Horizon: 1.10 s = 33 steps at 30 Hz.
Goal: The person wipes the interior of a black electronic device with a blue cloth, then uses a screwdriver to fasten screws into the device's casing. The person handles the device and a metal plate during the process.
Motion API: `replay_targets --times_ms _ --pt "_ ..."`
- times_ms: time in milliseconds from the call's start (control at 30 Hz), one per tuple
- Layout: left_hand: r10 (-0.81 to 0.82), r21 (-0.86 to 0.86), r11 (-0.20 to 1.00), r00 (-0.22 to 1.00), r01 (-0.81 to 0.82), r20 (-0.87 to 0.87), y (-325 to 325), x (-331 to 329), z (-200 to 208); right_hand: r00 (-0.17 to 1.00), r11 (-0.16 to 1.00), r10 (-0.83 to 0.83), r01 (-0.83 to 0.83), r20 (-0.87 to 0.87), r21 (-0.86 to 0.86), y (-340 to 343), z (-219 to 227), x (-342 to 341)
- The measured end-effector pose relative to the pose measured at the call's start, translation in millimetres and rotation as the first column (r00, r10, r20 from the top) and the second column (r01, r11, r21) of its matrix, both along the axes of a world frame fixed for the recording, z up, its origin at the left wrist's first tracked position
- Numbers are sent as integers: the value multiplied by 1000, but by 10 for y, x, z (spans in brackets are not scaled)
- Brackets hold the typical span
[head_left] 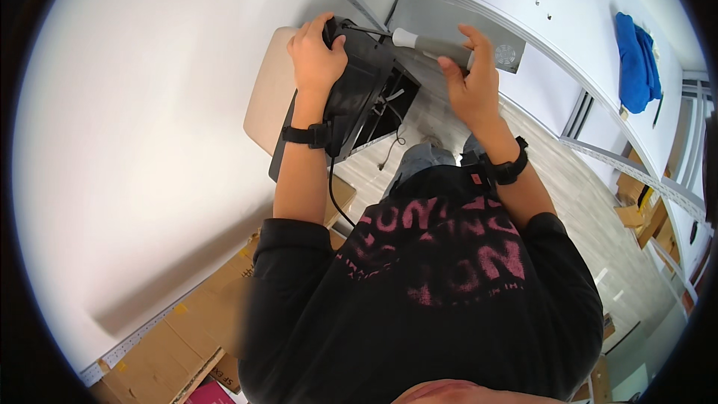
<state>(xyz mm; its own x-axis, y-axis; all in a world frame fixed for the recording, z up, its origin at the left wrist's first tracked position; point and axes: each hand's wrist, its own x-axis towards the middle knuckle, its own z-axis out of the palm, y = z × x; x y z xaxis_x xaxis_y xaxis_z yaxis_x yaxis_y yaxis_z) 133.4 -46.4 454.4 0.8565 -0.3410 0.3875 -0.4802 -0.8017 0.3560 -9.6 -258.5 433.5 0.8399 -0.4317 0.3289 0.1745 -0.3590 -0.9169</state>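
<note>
My left hand (317, 51) grips the upper end of a black casing (357, 78), its thumb bent over the near face. In my right hand (474, 78) is a screwdriver (441, 49) with a grey and white handle, held between thumb and fingers. The screwdriver's thin shaft points left, and its tip meets the casing beside my left fingers. Whether the tip sits in a screw is too small to tell. Below the casing's right side, an open dark frame (389, 108) shows loose cables. A black cord (333, 193) hangs from the casing toward my body.
Behind the screwdriver stands a grey metal panel (456, 21) with a round vent. A white tabletop (583, 45) on the right bears several small screws (538, 0) and a blue cloth (636, 63). A beige board (268, 97) is behind the casing; cardboard boxes (176, 329) lie lower left.
</note>
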Motion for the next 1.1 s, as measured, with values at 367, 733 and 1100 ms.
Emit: replay_targets --times_ms 367,733,1100 --pt "22 14 1000 999 -22 -25 -17 2 -29 999 997 -17 13 -51 -74 -58 39 30" --pt "-7 -7 1000 1000 7 3 -18 -2 -12 931 915 179 -38 -317 403 -196 35 -57" --pt "-42 94 995 994 32 104 -189 -34 153 916 605 288 50 -278 794 -1409 -36 -466"
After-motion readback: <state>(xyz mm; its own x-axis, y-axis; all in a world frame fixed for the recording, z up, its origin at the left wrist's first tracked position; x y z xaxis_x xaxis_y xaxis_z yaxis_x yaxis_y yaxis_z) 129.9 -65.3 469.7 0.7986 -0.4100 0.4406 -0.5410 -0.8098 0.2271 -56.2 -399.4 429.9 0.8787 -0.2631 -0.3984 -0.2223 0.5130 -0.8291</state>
